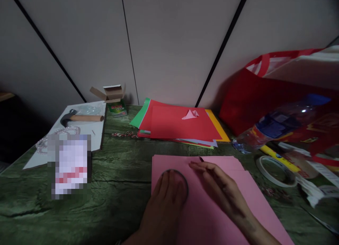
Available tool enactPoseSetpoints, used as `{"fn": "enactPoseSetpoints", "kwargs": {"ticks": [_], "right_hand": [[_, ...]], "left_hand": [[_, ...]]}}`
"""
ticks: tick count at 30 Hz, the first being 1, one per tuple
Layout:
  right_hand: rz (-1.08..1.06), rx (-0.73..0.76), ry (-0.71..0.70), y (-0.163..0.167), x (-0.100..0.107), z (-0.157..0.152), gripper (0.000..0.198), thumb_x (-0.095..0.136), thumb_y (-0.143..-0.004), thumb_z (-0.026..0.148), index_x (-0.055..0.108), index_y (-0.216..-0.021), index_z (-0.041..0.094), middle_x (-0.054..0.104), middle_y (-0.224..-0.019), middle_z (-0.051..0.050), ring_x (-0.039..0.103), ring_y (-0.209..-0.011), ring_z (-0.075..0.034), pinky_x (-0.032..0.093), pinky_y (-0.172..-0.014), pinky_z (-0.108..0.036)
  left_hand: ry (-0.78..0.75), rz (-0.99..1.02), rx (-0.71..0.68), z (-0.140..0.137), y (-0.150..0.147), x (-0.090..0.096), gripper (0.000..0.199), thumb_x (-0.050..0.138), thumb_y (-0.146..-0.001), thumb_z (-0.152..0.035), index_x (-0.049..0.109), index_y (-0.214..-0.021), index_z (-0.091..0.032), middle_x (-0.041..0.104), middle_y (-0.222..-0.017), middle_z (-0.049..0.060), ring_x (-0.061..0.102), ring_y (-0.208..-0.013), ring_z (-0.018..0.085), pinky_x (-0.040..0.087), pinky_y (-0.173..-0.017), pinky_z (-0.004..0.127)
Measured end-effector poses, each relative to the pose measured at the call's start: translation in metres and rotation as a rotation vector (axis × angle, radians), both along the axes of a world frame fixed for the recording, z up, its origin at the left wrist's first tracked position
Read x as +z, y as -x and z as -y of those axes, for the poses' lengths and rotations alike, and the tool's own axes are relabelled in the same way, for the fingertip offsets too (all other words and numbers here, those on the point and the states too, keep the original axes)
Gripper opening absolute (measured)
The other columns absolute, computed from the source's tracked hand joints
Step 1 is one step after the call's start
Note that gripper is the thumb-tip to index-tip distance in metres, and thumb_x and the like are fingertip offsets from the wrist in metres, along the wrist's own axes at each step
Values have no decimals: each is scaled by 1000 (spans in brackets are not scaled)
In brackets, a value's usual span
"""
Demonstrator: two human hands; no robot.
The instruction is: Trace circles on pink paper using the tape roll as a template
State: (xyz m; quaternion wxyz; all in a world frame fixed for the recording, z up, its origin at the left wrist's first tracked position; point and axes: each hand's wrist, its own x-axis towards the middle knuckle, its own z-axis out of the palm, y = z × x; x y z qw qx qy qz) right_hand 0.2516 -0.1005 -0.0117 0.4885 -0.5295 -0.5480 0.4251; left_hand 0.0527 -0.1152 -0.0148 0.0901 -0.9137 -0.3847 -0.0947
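Near middle of the table (119, 202): pink paper (206, 220), stacked, long axis apparently running near to far, near end cut off. Above its right half, right hand (224, 186): turned on edge, fingers stretched left, slightly bent. Over its left side, left hand (167, 199): flat, palm down, fingers pointing far, grip released. Beneath those fingers, a dark ring (188, 188), partly covered. Past the right fingertips, a thin dark stick (201, 159), mostly hidden; cannot tell whether grasped.
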Motion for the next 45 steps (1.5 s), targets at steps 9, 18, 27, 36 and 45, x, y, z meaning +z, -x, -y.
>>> {"fn": "enactPoseSetpoints", "kwargs": {"ticks": [9,18,27,36,45], "right_hand": [[58,-16,115,13,13,-28,56,50,-81,67,70,-68,17,72,-78,-11,70,-79,-24,56,-77,-35],[98,66,84,39,15,-57,49,50,-79,66,62,-70,19,65,-60,-3,63,-59,-18,51,-57,-27],[240,236,37,51,14,-72,40,45,-88,51,59,-68,19,59,-57,0,57,-52,-15,42,-49,-25],[348,327,19,57,23,-77,30,47,-88,36,60,-66,19,60,-57,0,58,-54,-15,40,-50,-24],[449,344,-27,51,26,-82,32,49,-87,34,61,-61,20,64,-60,-1,61,-57,-17,40,-53,-25]], "left_hand": [[-26,2,-22,-4,-2,7,40,41,-87,-15,48,-127,-10,55,-127,17,50,-119,31,42,-94,43],[21,-44,-22,-5,-3,5,37,39,-90,-19,48,-125,-10,51,-130,20,48,-119,33,41,-93,45],[40,-38,-25,-7,-2,10,39,42,-91,-29,50,-125,-10,54,-126,20,48,-118,31,39,-94,43],[-4,-40,-52,-8,-1,8,39,43,-92,-31,52,-124,-11,55,-124,19,47,-116,32,37,-92,43],[-49,-38,-20,-9,-3,10,32,45,-91,-30,56,-116,-12,59,-118,16,53,-109,30,42,-88,40]]}}
